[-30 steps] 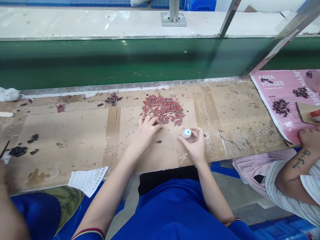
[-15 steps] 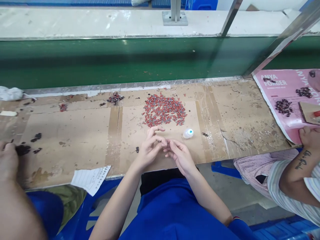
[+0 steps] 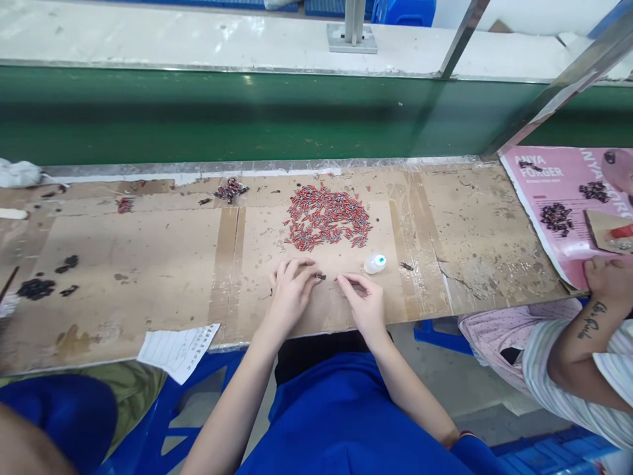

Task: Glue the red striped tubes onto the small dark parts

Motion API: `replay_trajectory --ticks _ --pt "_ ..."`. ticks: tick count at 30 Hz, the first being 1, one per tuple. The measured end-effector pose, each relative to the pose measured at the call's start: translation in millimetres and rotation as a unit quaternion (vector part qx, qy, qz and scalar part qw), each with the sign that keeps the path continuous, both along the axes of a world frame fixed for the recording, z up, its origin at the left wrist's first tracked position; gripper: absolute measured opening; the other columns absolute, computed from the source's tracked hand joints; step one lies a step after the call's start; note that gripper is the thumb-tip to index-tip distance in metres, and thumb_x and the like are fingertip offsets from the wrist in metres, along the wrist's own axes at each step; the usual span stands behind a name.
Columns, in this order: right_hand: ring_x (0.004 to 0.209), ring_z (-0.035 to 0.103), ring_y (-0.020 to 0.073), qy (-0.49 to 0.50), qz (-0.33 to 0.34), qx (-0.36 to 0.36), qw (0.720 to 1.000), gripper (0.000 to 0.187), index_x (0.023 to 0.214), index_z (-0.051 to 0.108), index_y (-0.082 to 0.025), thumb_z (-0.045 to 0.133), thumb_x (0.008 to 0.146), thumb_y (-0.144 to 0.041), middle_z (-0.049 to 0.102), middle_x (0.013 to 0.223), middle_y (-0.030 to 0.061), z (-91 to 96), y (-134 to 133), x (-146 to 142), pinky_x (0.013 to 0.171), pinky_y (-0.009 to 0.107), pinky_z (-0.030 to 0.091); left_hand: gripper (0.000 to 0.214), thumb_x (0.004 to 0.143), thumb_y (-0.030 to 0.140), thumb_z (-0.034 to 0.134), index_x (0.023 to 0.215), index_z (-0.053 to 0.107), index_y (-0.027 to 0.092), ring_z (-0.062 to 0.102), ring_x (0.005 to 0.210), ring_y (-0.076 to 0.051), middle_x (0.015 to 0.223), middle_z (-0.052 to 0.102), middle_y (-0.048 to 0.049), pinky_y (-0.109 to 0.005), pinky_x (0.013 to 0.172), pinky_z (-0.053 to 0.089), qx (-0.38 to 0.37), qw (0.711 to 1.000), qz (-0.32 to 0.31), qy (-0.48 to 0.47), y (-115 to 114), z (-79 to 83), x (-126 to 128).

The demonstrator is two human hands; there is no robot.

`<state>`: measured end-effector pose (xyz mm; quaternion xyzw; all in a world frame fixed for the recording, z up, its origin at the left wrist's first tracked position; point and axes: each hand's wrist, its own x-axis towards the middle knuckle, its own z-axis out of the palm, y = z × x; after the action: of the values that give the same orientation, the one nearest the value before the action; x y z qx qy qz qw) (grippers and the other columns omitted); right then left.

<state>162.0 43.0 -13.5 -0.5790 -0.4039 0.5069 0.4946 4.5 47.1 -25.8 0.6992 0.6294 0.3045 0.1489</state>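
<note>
My left hand (image 3: pixel 289 293) rests on the cardboard-covered bench (image 3: pixel 148 264), its fingers curled and pinched on a small dark piece (image 3: pixel 320 277) at the fingertips. My right hand (image 3: pixel 363 300) lies just right of it, fingers bent and pinched together near that same piece; what it holds is too small to name. A heap of small red-and-grey parts (image 3: pixel 327 216) lies beyond both hands. A small white bottle with a teal cap (image 3: pixel 374 263) lies on its side right of my right hand.
A green conveyor belt (image 3: pixel 247 115) runs behind the bench. Small dark heaps (image 3: pixel 35 287) and a paper slip (image 3: pixel 175 349) lie at the left. A pink poster (image 3: pixel 564 198) with dark parts and another person's tattooed arm (image 3: pixel 588 323) are at the right.
My right hand left the white bottle on the bench and came in toward my left hand. My left hand drew back from the red heap with a small piece; both now pinch close together.
</note>
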Motion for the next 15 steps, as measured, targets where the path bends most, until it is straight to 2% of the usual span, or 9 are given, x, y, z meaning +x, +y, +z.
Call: replay_trajectory --ticks 4,9,15 --pt "0.079 0.071 0.0219 0.010 0.004 -0.009 1.000 0.024 0.076 0.071 -0.019 0.069 0.075 -0.043 0.076 0.083 0.0074 -2.3 -2 -6 0.071 0.033 0.059 0.012 0.087 0.026 0.059 0.082 0.070 0.023 0.058 0.102 -0.027 0.097 0.071 -0.0077 -0.047 0.092 0.044 -0.018 0.997 0.006 -0.078 -1 0.1 3" --pt "0.082 0.073 0.0226 0.050 0.040 -0.005 0.998 0.026 0.079 0.069 -0.020 0.068 0.078 -0.046 0.077 0.084 0.0066 -1.0 -3 -10 0.079 0.036 0.059 0.017 0.083 0.037 0.064 0.084 0.072 0.021 0.069 0.081 -0.020 0.086 0.073 -0.0054 -0.035 0.079 0.056 -0.078 0.966 0.027 -0.245 -9 10.1 7" --pt "0.075 0.073 0.0216 0.083 0.039 -0.003 0.996 0.026 0.077 0.069 -0.020 0.071 0.075 -0.046 0.076 0.077 0.0049 5.0 -4 -12 0.078 0.037 0.061 0.021 0.076 0.041 0.070 0.078 0.073 0.021 0.070 0.081 -0.021 0.082 0.074 -0.0053 -0.035 0.081 0.057 -0.073 0.949 0.062 -0.300 -15 22.8 16"
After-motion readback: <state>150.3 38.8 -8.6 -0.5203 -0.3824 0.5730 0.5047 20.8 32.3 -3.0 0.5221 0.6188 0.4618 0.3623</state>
